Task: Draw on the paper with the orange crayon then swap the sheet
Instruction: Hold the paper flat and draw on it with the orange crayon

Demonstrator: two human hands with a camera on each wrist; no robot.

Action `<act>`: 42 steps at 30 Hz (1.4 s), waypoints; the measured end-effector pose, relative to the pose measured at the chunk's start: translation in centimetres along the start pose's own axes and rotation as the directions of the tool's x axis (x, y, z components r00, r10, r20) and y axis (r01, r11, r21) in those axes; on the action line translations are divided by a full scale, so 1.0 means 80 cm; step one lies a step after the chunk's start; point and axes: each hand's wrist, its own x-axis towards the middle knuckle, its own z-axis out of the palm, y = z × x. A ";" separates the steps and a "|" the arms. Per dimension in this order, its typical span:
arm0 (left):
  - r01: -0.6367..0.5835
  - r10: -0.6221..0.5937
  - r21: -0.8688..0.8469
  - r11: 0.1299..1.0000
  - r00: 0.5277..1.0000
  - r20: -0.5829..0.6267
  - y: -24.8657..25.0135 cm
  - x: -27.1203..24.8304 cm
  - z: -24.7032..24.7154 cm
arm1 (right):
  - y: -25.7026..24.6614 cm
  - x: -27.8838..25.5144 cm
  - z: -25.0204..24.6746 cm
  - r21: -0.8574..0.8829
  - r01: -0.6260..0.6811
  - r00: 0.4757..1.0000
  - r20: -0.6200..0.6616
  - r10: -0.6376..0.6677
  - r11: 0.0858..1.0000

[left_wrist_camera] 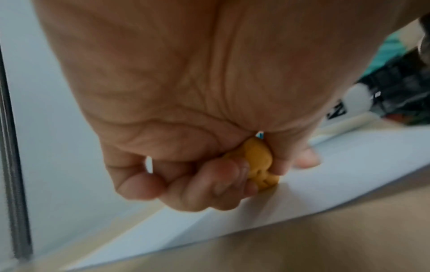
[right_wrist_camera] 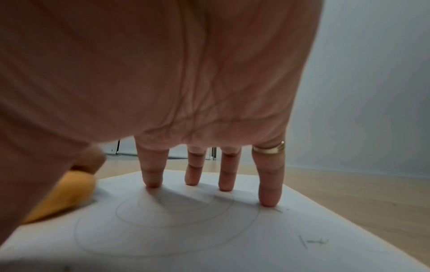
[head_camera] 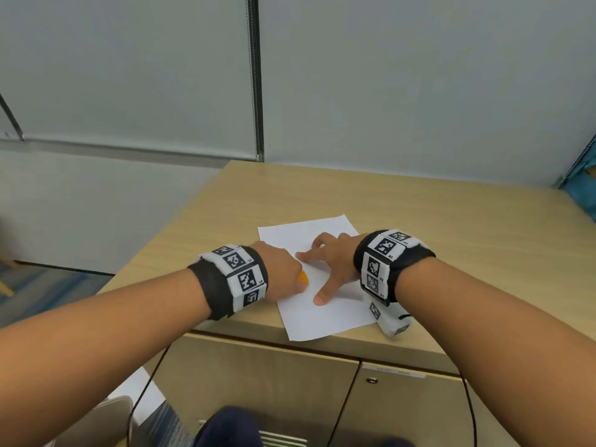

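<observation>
The left hand [head_camera: 280, 269] has its fingers curled tight around the orange crayon [left_wrist_camera: 258, 163], thumb on one side and fingertips on the other, with the crayon's lower end down on the sheet of paper [head_camera: 319, 311] near the sheet's left edge. In the head view only a short orange stub of it shows past the knuckles. The right hand [head_camera: 332, 266] holds nothing: its fingers [right_wrist_camera: 270, 184] are straight and spread, the tips planted on the paper just to the right of the crayon, thumb stretched toward the near edge. A gold ring [right_wrist_camera: 268, 149] sits on the outermost finger in the right wrist view. That view also shows faint concentric pencil-grey rings [right_wrist_camera: 167, 217] drawn on the sheet under the palm, and a small mark nearer the right edge. The paper lies flat, slightly skewed, on a light wooden cabinet top [head_camera: 451, 227], its near corner close to the front edge. Both wrists wear black bands with white coded tags [head_camera: 238, 275]. A small white tagged block [head_camera: 392, 321] rests on the top just right of the paper's near corner. Behind stands a pale grey partition [head_camera: 129, 75].
</observation>
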 end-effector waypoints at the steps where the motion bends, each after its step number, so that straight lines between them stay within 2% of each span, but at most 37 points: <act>1: -0.040 0.040 0.001 0.999 0.999 -0.007 0.005 -0.007 0.002 | 0.000 0.001 0.000 -0.003 -0.002 1.000 -0.001 0.002 1.000; 4: -0.085 0.087 0.054 0.995 0.996 -0.032 0.009 -0.015 0.000 | -0.001 0.004 -0.003 -0.025 -0.011 1.000 -0.008 0.011 1.000; 8: 0.078 -0.077 0.027 0.997 0.997 -0.016 -0.019 0.018 -0.007 | -0.007 0.004 -0.008 -0.034 -0.027 1.000 -0.003 0.027 0.999; 10: 0.116 -0.115 0.043 0.992 0.993 -0.019 -0.029 0.031 -0.009 | -0.007 0.002 -0.008 -0.025 -0.027 1.000 -0.003 0.027 0.999; 12: 0.092 -0.091 0.048 0.995 0.996 -0.022 -0.029 0.033 -0.009 | -0.005 0.001 -0.007 -0.017 -0.021 1.000 -0.001 0.021 1.000; 16: -0.070 0.071 0.051 0.996 0.997 -0.024 -0.012 0.008 0.003 | -0.005 0.000 -0.008 -0.046 -0.013 1.000 0.016 0.014 0.999; 18: -0.107 0.109 0.084 0.991 0.994 -0.027 -0.008 0.001 0.008 | -0.006 0.000 -0.009 -0.066 -0.011 1.000 0.024 0.013 0.998; 20: -0.071 0.073 0.078 0.994 0.997 -0.014 -0.016 0.007 0.007 | -0.007 0.001 -0.010 -0.075 -0.010 1.000 0.027 0.012 0.997; 24: 0.073 -0.071 0.085 0.994 0.997 -0.023 -0.041 0.035 -0.006 | -0.007 0.000 -0.012 -0.069 -0.015 0.999 0.039 0.017 0.998; 26: 0.056 -0.053 0.084 0.995 0.998 -0.028 -0.039 0.037 -0.007 | -0.007 0.000 -0.013 -0.075 -0.013 0.999 0.037 0.016 0.997; 30: -0.076 0.076 0.035 0.997 0.997 -0.023 -0.015 0.015 0.003 | -0.006 0.004 -0.013 -0.082 -0.013 0.999 0.039 0.017 0.997; 32: -0.059 0.060 0.042 0.997 0.998 -0.030 -0.018 0.014 0.004 | -0.006 0.007 -0.014 -0.081 -0.018 0.999 0.040 0.021 0.997; 37: 0.084 -0.080 0.096 0.992 0.996 -0.051 -0.031 0.043 -0.004 | -0.007 0.008 -0.014 -0.066 -0.022 0.999 0.030 0.024 0.998; 39: 0.073 -0.069 0.083 0.994 0.996 -0.055 -0.026 0.044 -0.005 | -0.007 0.008 -0.015 -0.071 -0.023 0.999 0.034 0.026 0.997; 42: -0.015 0.017 0.054 0.998 0.999 -0.028 -0.016 0.026 0.004 | -0.008 0.009 -0.015 -0.072 -0.034 0.998 0.052 0.038 0.997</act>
